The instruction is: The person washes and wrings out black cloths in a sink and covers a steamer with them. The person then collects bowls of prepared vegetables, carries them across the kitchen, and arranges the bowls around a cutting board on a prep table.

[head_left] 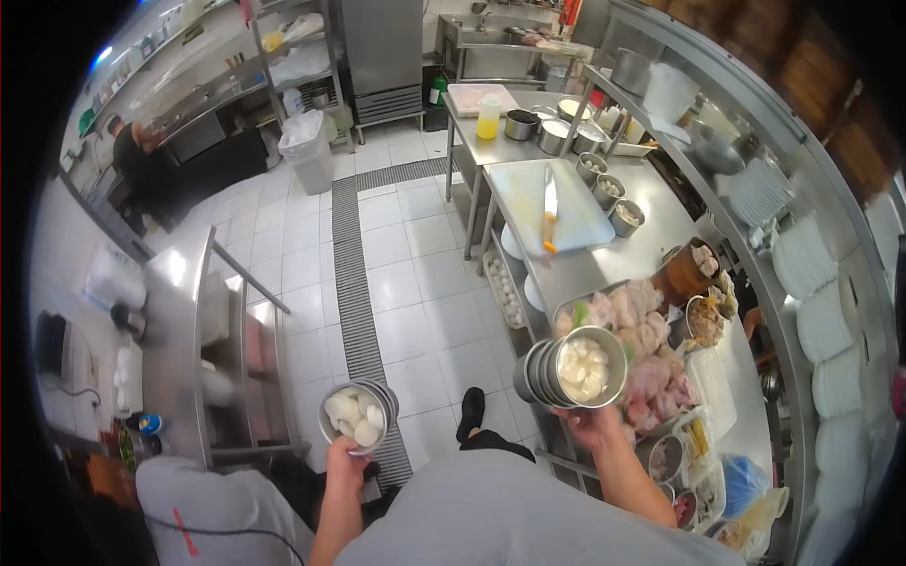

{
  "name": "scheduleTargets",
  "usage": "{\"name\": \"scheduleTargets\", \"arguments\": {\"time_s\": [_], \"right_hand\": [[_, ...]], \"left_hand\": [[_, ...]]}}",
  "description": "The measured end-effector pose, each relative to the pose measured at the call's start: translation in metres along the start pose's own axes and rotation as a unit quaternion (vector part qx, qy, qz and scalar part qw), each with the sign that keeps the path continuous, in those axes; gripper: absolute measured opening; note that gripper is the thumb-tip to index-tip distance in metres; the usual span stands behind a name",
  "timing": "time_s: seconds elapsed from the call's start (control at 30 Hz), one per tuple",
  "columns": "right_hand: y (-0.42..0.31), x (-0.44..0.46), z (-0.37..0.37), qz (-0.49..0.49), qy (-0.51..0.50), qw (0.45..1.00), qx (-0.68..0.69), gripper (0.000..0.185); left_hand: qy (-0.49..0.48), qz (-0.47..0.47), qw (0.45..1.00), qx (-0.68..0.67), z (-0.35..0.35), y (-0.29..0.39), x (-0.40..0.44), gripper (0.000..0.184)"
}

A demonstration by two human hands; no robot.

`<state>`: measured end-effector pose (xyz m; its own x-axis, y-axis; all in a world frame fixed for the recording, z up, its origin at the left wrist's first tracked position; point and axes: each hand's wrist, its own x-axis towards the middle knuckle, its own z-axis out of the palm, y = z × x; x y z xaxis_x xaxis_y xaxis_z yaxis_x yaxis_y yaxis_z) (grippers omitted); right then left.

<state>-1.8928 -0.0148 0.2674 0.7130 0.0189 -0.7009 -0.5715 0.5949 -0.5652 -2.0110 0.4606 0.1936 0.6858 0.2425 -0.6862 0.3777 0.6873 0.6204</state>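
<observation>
My left hand point(347, 462) is closed under a stack of metal cups point(389, 401), held low over the floor. Round white pieces point(357, 417) fill its top cup. On the other side, my right hand point(595, 426) grips a second stack of nested metal cups point(534, 373), tilted so that the top cup faces me. Pale cream-coloured pieces point(582, 370) lie in that one; I cannot tell what food they are. Just beyond this stack is a large heap of raw chicken point(651, 382) on the steel counter. The fingers of both hands are partly hidden by the cups.
On the counter, a knife point(549, 212) lies on a white cutting board point(590, 226), with several small metal pots point(627, 217) beside it. Stacked plates point(816, 321) line the right shelf. A steel table point(179, 311) stands left. One person point(132, 156) works far left; a grey-clothed person point(222, 505) is close by.
</observation>
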Motion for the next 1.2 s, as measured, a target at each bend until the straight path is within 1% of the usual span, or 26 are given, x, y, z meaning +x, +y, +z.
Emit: {"name": "scheduleTargets", "arguments": {"time_s": [0.03, 0.13, 0.17, 0.2, 0.27, 0.3, 0.47, 0.53, 0.57, 0.6, 0.67, 0.7, 0.8, 0.87, 0.9, 0.97, 1.0, 1.03, 1.07, 1.1, 1.13, 1.17, 1.2], "right_hand": [[-0.012, 0.012, 0.012, -0.001, -0.003, 1.000, -0.014, 0.041], [-0.054, 0.047, 0.051, -0.012, 0.012, 1.000, -0.004, 0.039], [-0.069, 0.061, 0.062, -0.006, 0.005, 1.000, 0.024, 0.037], [-0.084, 0.074, 0.069, -0.004, 0.011, 1.000, 0.028, 0.037], [-0.114, 0.100, 0.082, -0.012, -0.011, 1.000, -0.019, 0.037], [-0.125, 0.120, 0.081, -0.027, -0.014, 0.999, -0.018, 0.039], [-0.183, 0.183, 0.101, -0.057, 0.011, 0.998, 0.001, 0.043], [-0.195, 0.218, 0.084, -0.063, 0.027, 0.997, 0.044, 0.044], [-0.199, 0.232, 0.080, -0.088, 0.033, 0.995, 0.041, 0.045], [-0.203, 0.242, 0.080, -0.094, 0.041, 0.994, 0.046, 0.045], [-0.216, 0.260, 0.085, -0.111, 0.071, 0.990, 0.053, 0.041], [-0.223, 0.258, 0.101, -0.125, 0.111, 0.984, 0.058, 0.044], [-0.227, 0.289, 0.093, -0.156, 0.153, 0.972, 0.090, 0.041], [-0.228, 0.304, 0.086, -0.153, 0.161, 0.967, 0.123, 0.041], [-0.228, 0.311, 0.084, -0.150, 0.158, 0.964, 0.149, 0.041], [-0.227, 0.322, 0.078, -0.162, 0.166, 0.959, 0.165, 0.040], [-0.226, 0.327, 0.074, -0.170, 0.166, 0.957, 0.165, 0.040], [-0.224, 0.330, 0.072, -0.172, 0.173, 0.953, 0.178, 0.040], [-0.224, 0.331, 0.073, -0.177, 0.157, 0.953, 0.190, 0.038], [-0.226, 0.333, 0.074, -0.182, 0.141, 0.952, 0.200, 0.035], [-0.229, 0.338, 0.073, -0.183, 0.146, 0.949, 0.209, 0.035], [-0.230, 0.343, 0.074, -0.183, 0.151, 0.950, 0.205, 0.039], [-0.230, 0.347, 0.077, -0.183, 0.158, 0.949, 0.202, 0.042]], "left_hand": [[0.036, 0.021, 0.999, -0.016, 0.023, 0.009, 0.006, 0.056], [0.026, 0.027, 0.999, -0.031, 0.055, 0.032, 0.035, 0.058], [0.050, 0.015, 0.998, -0.031, 0.061, 0.037, 0.044, 0.059], [0.050, 0.010, 0.998, -0.026, 0.065, 0.040, 0.053, 0.059], [0.058, 0.030, 0.997, -0.047, 0.068, 0.048, 0.073, 0.062], [0.060, 0.027, 0.997, -0.047, 0.067, 0.053, 0.082, 0.063], [0.066, 0.035, 0.992, -0.097, 0.101, 0.086, 0.138, 0.062], [0.071, 0.006, 0.997, -0.030, 0.099, 0.108, 0.171, 0.060], [0.062, 0.007, 0.998, -0.003, 0.105, 0.121, 0.190, 0.059], [0.055, 0.002, 0.999, 0.003, 0.118, 0.137, 0.210, 0.059], [0.077, -0.010, 0.993, 0.092, 0.153, 0.169, 0.252, 0.059], [0.068, -0.013, 0.993, 0.097, 0.173, 0.184, 0.273, 0.059], [-0.027, 0.029, 0.983, 0.181, 0.248, 0.232, 0.336, 0.069], [-0.100, 0.021, 0.974, 0.201, 0.312, 0.263, 0.362, 0.074], [-0.108, 0.016, 0.971, 0.214, 0.344, 0.275, 0.373, 0.074], [-0.167, 0.018, 0.944, 0.286, 0.410, 0.289, 0.392, 0.075], [-0.176, 0.015, 0.938, 0.298, 0.438, 0.291, 0.407, 0.075], [-0.219, 0.005, 0.928, 0.302, 0.460, 0.288, 0.422, 0.075], [-0.259, -0.007, 0.917, 0.303, 0.483, 0.284, 0.430, 0.076], [-0.263, -0.011, 0.913, 0.311, 0.506, 0.278, 0.434, 0.076], [-0.288, -0.034, 0.902, 0.319, 0.534, 0.272, 0.436, 0.075], [-0.315, -0.054, 0.888, 0.329, 0.561, 0.265, 0.437, 0.074], [-0.322, -0.056, 0.881, 0.342, 0.584, 0.257, 0.440, 0.074]]}}
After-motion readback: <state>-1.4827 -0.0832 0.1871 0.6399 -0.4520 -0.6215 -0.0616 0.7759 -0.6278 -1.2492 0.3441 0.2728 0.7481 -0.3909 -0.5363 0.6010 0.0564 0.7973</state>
